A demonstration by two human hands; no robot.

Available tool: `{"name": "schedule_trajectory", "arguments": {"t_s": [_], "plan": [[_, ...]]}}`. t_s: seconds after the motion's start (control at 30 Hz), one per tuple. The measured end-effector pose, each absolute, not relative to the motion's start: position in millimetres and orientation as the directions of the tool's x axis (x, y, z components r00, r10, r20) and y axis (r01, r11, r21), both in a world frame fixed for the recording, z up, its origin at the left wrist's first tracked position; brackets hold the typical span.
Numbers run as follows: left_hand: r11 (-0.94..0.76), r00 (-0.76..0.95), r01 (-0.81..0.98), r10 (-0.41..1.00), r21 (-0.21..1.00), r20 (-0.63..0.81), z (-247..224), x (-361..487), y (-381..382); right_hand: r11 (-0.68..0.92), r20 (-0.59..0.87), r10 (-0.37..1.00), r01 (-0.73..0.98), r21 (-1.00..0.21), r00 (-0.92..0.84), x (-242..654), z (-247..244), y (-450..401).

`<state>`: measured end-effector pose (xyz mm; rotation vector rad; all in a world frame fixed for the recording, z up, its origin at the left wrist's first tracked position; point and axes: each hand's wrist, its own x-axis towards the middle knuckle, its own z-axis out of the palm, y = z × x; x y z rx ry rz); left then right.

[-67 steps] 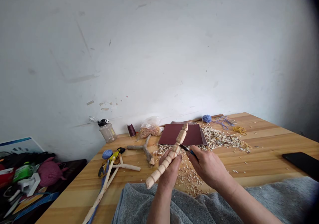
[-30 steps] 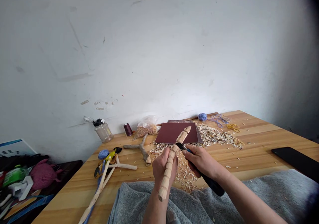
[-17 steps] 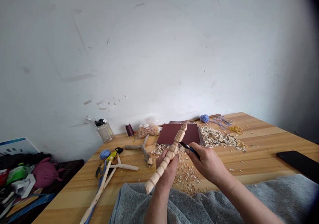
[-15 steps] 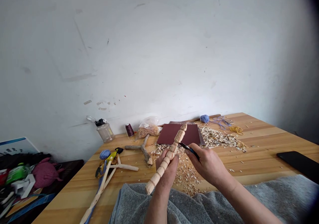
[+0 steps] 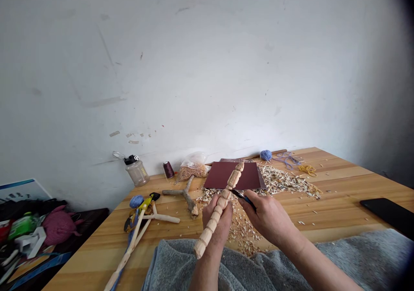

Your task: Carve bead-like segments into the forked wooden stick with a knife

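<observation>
Carved wooden stick (image 5: 216,216) sits clamped in the left hand (image 5: 217,228), its fingers wrapped round the lower half, held slantwise above the bench (image 5: 336,183) near the front edge. In the right hand (image 5: 268,219), the grip closes on a small craft knife (image 5: 243,197), its blade tip at the stick just above the left hand. Wood shavings (image 5: 242,232) lie beneath the hands, and the stick's upper end crosses a dark red sandpaper sheet (image 5: 218,175). A grey towel (image 5: 181,269) lies along the bench's front edge.
</observation>
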<state>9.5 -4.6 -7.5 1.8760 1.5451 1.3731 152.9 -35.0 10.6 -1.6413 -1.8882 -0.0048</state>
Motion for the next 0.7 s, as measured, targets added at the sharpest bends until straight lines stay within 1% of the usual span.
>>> {"name": "schedule_trajectory", "arguments": {"t_s": [0.27, 0.37, 0.43, 0.5, 0.57, 0.63, 0.7], "plan": [[-0.351, -0.073, 0.544, 0.885, 0.762, 0.459, -12, 11, -4, 0.153, 0.443, 0.897, 0.928, -0.340, 0.014, 148, 6, -36], [-0.355, -0.061, 0.590, 0.876, 0.726, 0.478, -16, 11, -3, 0.121, 0.430, 0.902, 0.937, -0.328, 0.034, 145, 6, -38], [-0.374, -0.022, 0.640, 0.864, 0.671, 0.502, -18, 10, -3, 0.109, 0.418, 0.907, 0.935, -0.337, 0.045, 146, 7, -39], [-0.404, 0.035, 0.688, 0.848, 0.602, 0.529, -18, 8, -4, 0.120, 0.406, 0.913, 0.922, -0.369, 0.044, 147, 8, -38], [-0.425, 0.088, 0.741, 0.829, 0.520, 0.552, -17, 6, -5, 0.140, 0.397, 0.917, 0.894, -0.426, 0.046, 149, 8, -37], [-0.435, 0.132, 0.786, 0.812, 0.439, 0.568, -17, 4, -6, 0.166, 0.376, 0.925, 0.837, -0.521, 0.050, 151, 8, -34], [-0.438, 0.151, 0.804, 0.804, 0.401, 0.575, -17, 5, -6, 0.185, 0.308, 0.951, 0.724, -0.664, 0.038, 154, 9, -31]]}}
